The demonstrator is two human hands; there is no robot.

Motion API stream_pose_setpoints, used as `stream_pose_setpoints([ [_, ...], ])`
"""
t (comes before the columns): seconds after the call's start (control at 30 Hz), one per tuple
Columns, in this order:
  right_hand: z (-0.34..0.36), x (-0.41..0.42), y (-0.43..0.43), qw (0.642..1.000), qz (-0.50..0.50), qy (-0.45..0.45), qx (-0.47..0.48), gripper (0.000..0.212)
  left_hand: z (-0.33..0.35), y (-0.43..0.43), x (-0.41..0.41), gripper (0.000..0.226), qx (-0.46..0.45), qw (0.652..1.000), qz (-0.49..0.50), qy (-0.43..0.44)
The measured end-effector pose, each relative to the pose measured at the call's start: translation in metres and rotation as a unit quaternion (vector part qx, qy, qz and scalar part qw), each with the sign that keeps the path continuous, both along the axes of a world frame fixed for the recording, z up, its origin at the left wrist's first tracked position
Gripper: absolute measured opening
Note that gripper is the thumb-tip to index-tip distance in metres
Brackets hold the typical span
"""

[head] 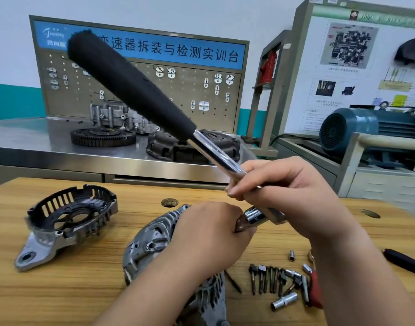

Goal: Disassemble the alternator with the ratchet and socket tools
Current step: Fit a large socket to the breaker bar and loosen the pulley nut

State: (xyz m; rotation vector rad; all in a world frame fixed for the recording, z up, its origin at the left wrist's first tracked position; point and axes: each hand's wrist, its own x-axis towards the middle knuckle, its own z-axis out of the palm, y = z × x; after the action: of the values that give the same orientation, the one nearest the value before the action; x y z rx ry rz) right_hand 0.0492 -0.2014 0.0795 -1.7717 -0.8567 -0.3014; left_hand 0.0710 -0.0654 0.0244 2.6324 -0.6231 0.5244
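Observation:
The grey alternator body (152,245) lies on the wooden bench (89,285), partly hidden under my left forearm. My right hand (293,196) grips the chrome shaft of the ratchet (216,151), whose black foam handle points up and to the far left. My left hand (209,231) curls round the knurled socket (241,225) under the ratchet head (258,215), just above the alternator. The removed rear cover (67,220) rests on the bench at the left.
Several bolts, bits and sockets (281,283) lie at the right front with a red-handled tool (315,290). A black handle (404,262) is at the far right. A steel table behind carries a flywheel (103,136), a clutch cover (169,147) and a pegboard (201,95).

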Motion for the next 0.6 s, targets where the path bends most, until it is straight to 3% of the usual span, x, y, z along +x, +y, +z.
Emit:
stream_pose_setpoints([
  [0.23, -0.003, 0.001, 0.009, 0.987, -0.157, 0.022, -0.026, 0.034, -0.001, -0.002, 0.0, 0.046, 0.007, 1.0, 0.006, -0.01],
  [0.4, -0.006, 0.004, 0.016, 0.925, -0.351, 0.023, -0.142, 0.029, -0.001, -0.003, 0.0, 0.047, 0.017, 1.0, 0.011, -0.02],
  [0.5, -0.003, 0.003, 0.011, 0.919, -0.353, 0.04, -0.174, 0.03, -0.002, -0.003, 0.0, 0.047, 0.02, 0.999, -0.002, -0.029],
  [0.6, -0.001, 0.001, 0.007, 0.941, -0.298, 0.022, -0.159, 0.034, -0.002, -0.002, 0.0, 0.047, 0.013, 1.0, -0.005, -0.023],
])
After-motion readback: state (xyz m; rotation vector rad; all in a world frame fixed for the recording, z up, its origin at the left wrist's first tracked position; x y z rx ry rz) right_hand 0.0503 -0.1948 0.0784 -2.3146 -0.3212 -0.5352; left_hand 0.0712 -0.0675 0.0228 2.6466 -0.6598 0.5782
